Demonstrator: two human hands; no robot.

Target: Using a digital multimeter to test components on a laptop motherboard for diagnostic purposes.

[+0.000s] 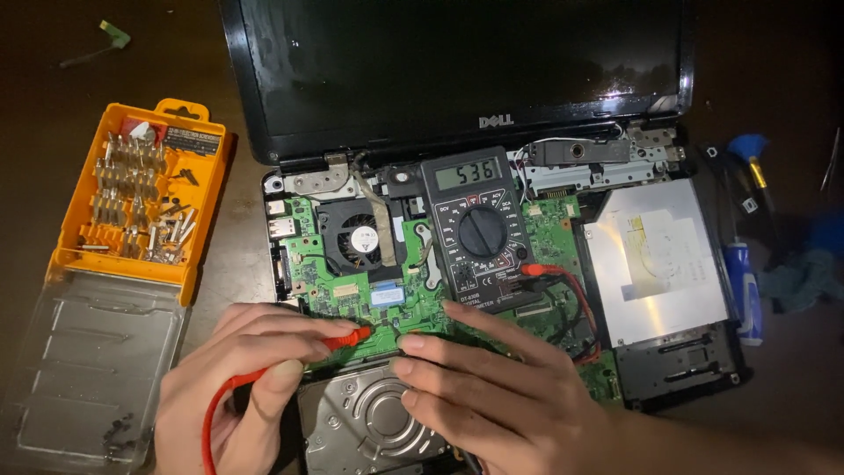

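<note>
Probe tip first: the red test probe [338, 339] sits pinched between thumb and fingers of my left hand [242, 378], its point pressed onto the green motherboard [352, 286] near the board's front edge. Its red lead [215, 413] loops down under my palm and off the bottom of the view. My right hand [492, 387] lies beside it, fingers curled low over the same edge of the board; I cannot tell whether it grips anything, since whatever is under the fingertips is hidden.

Just below both hands is the bare metal hard drive [374, 422], touching the laptop's front rim. Behind the probe, the black multimeter [479, 230] rests on the board with its display lit and a red plug in its lower right corner. The cooling fan [359, 237] is to its left, the silver optical drive [655, 259] to its right, and the open dark screen [457, 66] stands behind.

Left of the laptop, well apart, lies the orange bit case [141, 193] with its clear lid [92, 369] folded open towards me, leaving a strip of dark table [237, 255] between case and chassis. A blue-handled tool [745, 286] lies along the right edge.
</note>
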